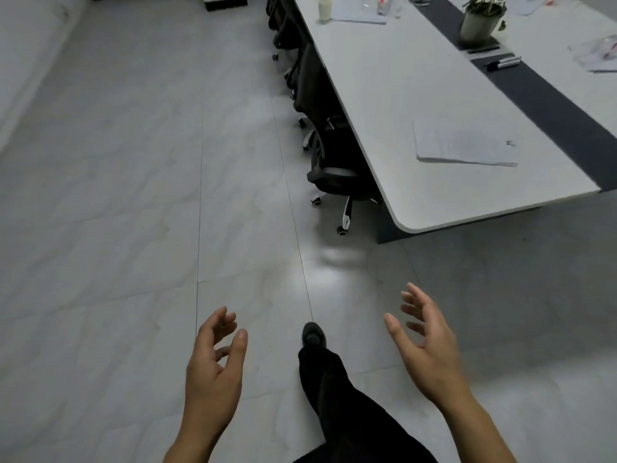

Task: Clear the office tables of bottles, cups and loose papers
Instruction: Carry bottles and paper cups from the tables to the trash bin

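Note:
A long white office table [410, 105] runs along the right side. A stack of loose papers [464, 145] lies near its front end. Far back stand a white cup [325, 9] and more papers [360, 10] with a small bottle-like item [384, 5] on them. Crumpled clear plastic on paper [597, 53] lies at the far right. My left hand [213, 365] and my right hand [427, 345] hang over the floor, well short of the table, with relaxed fingers and nothing in them.
Black office chairs [330, 155] are tucked under the table's left edge. A potted plant [480, 18] and markers [504, 61] sit on the dark centre strip [551, 105]. Grey tiled floor [133, 195] spreads to the left. My dark trouser leg and shoe [314, 335] step forward.

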A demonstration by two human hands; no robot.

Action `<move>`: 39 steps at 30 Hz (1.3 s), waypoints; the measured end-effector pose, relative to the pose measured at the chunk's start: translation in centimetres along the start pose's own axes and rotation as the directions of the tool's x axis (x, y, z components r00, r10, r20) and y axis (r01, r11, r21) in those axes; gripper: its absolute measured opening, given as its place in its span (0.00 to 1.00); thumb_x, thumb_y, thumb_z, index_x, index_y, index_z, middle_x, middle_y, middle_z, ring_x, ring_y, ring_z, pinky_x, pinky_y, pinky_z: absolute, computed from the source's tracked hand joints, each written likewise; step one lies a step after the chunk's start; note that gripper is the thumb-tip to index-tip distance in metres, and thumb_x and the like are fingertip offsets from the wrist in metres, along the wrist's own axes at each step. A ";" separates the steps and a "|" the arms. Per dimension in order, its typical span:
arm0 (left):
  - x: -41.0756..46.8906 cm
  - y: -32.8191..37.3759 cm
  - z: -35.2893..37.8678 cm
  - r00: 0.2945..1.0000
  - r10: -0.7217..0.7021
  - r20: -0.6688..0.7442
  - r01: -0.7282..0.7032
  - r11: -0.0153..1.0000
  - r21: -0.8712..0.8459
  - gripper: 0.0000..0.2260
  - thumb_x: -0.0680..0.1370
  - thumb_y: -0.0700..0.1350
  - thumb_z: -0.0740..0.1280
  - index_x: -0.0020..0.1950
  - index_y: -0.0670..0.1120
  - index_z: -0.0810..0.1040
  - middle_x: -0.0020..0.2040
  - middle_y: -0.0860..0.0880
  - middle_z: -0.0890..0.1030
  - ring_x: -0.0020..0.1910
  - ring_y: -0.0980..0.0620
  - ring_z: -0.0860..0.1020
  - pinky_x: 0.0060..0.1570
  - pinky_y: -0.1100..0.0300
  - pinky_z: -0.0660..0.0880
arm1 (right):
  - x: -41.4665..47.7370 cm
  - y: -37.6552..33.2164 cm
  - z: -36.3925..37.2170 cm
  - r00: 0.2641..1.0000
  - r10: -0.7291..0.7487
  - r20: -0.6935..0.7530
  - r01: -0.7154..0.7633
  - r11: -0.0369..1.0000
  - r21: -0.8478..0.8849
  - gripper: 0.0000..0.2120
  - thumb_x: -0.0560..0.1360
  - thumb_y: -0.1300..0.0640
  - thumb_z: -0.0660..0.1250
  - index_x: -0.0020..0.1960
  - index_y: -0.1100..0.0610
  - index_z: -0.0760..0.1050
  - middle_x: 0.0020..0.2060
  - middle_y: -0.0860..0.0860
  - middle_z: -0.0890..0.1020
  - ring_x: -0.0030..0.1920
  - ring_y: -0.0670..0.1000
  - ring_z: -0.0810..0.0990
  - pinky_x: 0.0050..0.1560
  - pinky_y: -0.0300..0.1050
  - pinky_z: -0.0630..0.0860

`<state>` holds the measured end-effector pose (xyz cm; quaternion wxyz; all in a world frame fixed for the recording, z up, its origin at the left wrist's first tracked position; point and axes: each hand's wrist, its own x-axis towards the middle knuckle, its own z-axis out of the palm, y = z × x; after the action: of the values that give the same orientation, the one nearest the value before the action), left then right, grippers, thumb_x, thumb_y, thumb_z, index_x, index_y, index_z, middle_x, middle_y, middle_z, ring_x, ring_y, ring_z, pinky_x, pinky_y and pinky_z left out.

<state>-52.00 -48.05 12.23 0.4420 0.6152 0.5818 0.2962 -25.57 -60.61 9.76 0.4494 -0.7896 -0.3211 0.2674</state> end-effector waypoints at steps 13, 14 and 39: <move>33.6 8.7 -4.3 0.988 -0.051 -0.143 0.040 0.996 -0.080 0.19 0.79 0.48 0.65 0.70 0.55 0.69 0.61 0.61 0.78 0.59 0.66 0.75 0.52 0.66 0.72 | 33.3 -17.2 15.4 0.957 -0.119 0.263 0.134 0.990 -0.040 0.29 0.77 0.47 0.68 0.76 0.44 0.63 0.64 0.36 0.73 0.62 0.35 0.73 0.59 0.37 0.73; 36.1 8.5 -4.3 0.986 -0.062 -0.153 0.047 0.994 -0.095 0.19 0.79 0.48 0.65 0.70 0.55 0.69 0.61 0.60 0.78 0.59 0.67 0.75 0.52 0.66 0.71 | 35.7 -18.0 16.7 0.955 -0.121 0.272 0.137 0.990 -0.041 0.29 0.77 0.47 0.68 0.75 0.44 0.63 0.64 0.36 0.73 0.63 0.36 0.73 0.59 0.37 0.73; 108.3 24.8 7.9 0.954 0.152 0.258 -0.140 0.988 -0.061 0.17 0.79 0.44 0.66 0.65 0.60 0.70 0.63 0.59 0.77 0.62 0.61 0.75 0.52 0.68 0.72 | 94.1 -33.0 34.2 0.978 0.129 -0.161 -0.104 0.982 0.157 0.28 0.77 0.51 0.69 0.74 0.44 0.65 0.65 0.35 0.73 0.63 0.38 0.74 0.63 0.49 0.76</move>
<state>-17.86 57.92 14.60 0.5047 0.6808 0.4648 0.2562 2.58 40.99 10.81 0.5161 -0.7916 -0.2139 0.2476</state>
